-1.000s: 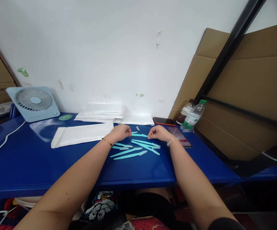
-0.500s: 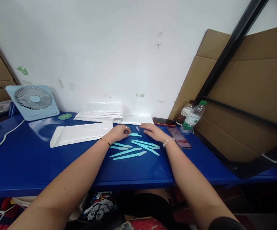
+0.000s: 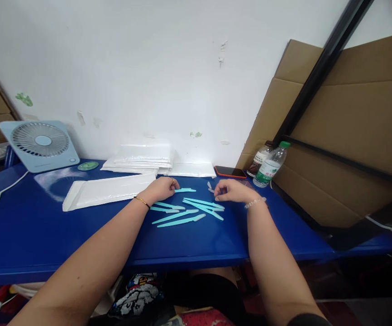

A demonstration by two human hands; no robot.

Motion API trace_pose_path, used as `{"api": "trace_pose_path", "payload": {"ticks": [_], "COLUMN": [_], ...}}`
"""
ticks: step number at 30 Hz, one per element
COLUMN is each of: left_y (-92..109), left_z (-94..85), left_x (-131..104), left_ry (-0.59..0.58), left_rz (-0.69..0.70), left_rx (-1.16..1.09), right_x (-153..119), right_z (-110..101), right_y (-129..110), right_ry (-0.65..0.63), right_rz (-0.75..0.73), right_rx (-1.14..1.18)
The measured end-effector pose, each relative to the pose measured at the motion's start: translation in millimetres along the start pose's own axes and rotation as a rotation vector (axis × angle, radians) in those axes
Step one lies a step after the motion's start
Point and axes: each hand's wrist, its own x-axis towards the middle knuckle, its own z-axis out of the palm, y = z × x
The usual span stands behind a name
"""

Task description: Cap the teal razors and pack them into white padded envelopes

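Observation:
Between the fingertips of my left hand (image 3: 164, 188) is a turquoise eyebrow razor (image 3: 185, 190), its blade end pointing right. My right hand (image 3: 233, 190) is closed in a pinch to the right of it, just above the table. A small translucent blade cap (image 3: 211, 190) sits at its fingertips, apparently pinched. Another pale cap piece (image 3: 209, 184) is right beside it. Several more turquoise razors lie loose between my forearms, including a crossed group (image 3: 204, 207) on the right and a single razor (image 3: 181, 221) nearest me.
On the blue table (image 3: 90, 240) lies a white padded envelope (image 3: 104, 190), with a stack of envelopes (image 3: 138, 158) by the wall. A light-blue fan (image 3: 40, 145) and a green disc (image 3: 88, 166) are left. A phone (image 3: 230, 172), bottles (image 3: 270, 165) and cardboard (image 3: 362, 122) are right.
My right hand has moved right, away from the razor in my left hand, and its fingers have curled in. Cap pieces now show beside its fingertips. My left hand keeps its hold.

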Motion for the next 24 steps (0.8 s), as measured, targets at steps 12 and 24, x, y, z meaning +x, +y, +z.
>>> {"api": "trace_pose_path", "payload": {"ticks": [12,24], "left_y": [12,4], "left_z": [5.1,9.3], "left_x": [-1,7], "left_ry": [0.201,0.130], "left_rz": [0.147,0.052], "left_rx": [-0.106,-0.021], "right_x": [16,23], "right_z": [24,22], "right_y": [-8,4], "right_ry": [-0.034,0.138], "right_rz": [0.000,0.054], "right_rx": [0.041,0.174]}}
